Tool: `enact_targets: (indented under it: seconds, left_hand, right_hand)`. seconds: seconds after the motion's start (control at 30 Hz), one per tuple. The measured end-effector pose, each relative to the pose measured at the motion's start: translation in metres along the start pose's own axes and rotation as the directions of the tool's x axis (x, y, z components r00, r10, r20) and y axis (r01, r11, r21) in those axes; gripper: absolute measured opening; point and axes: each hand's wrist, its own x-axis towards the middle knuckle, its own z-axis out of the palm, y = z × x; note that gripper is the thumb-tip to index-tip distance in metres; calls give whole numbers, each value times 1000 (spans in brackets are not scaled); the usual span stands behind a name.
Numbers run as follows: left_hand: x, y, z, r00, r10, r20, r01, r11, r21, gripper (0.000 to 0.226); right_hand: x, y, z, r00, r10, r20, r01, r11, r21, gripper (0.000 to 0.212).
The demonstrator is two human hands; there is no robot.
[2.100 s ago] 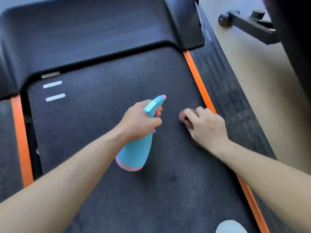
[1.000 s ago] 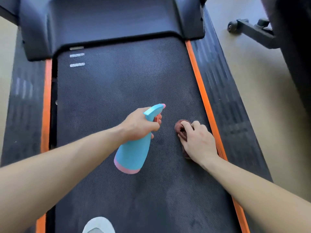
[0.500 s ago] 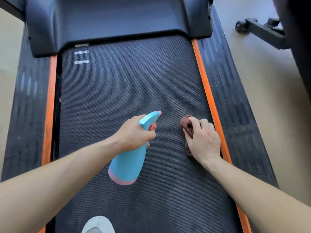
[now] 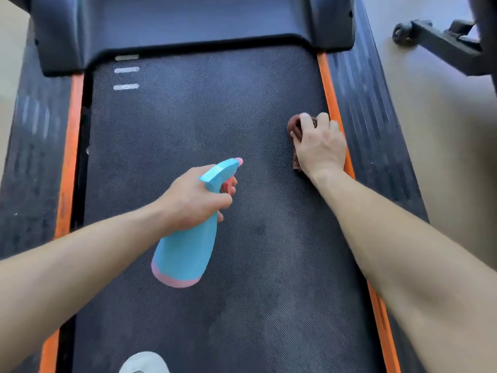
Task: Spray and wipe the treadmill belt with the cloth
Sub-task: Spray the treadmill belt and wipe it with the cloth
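The dark textured treadmill belt [image 4: 188, 125] fills the middle of the view. My left hand [image 4: 193, 197] grips the neck of a blue spray bottle [image 4: 183, 254] with a pink base and pink nozzle tip, held above the belt's centre and pointing forward. My right hand [image 4: 320, 146] grips a bunched brown cloth [image 4: 294, 127] and presses it on the belt at its right edge, beside the orange strip. Most of the cloth is hidden under the hand.
Orange strips [image 4: 329, 92] and black ribbed side rails [image 4: 368, 117] border the belt. The black motor cover [image 4: 188, 25] lies ahead. A black wheeled frame [image 4: 435, 41] stands on the beige floor at the upper right. A light grey shoe [image 4: 145, 363] shows at the bottom edge.
My right hand has slid the cloth forward and right along the belt's right edge. My left hand and the spray bottle hold about the same place over the belt.
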Motion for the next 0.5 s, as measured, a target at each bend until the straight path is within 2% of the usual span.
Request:
enact_targets:
  seconds: [0.07, 0.17, 0.27, 0.33, 0.43, 0.5]
  left_hand:
    - [-1, 3, -2, 1000, 15, -6, -15, 999, -41, 40]
    - [-3, 1, -5, 999, 32, -3, -32, 996, -79, 46]
    - [-4, -7, -6, 1000, 5, 10, -5, 999, -47, 40]
    - [-4, -14, -5, 1000, 6, 13, -5, 999, -54, 46]
    - [-4, -18, -7, 1000, -3, 3, 3, 999, -52, 41]
    - [-2, -19, -9, 1000, -13, 2, 14, 999, -36, 37]
  right_hand:
    - [-36, -3, -10, 999, -46, 13, 45, 997, 66, 38]
    - [-125, 4, -24, 949, -312, 37, 305, 943, 130, 39]
    - [-115, 18, -17, 907, -420, 38, 413, 902, 126, 39]
    - [-80, 7, -8, 933, -361, 6, 359, 930, 77, 39]
    - [-31, -11, 0, 991, -137, 12, 136, 990, 33, 39]
    - [-30, -20, -1, 999, -40, 6, 40, 999, 26, 36]
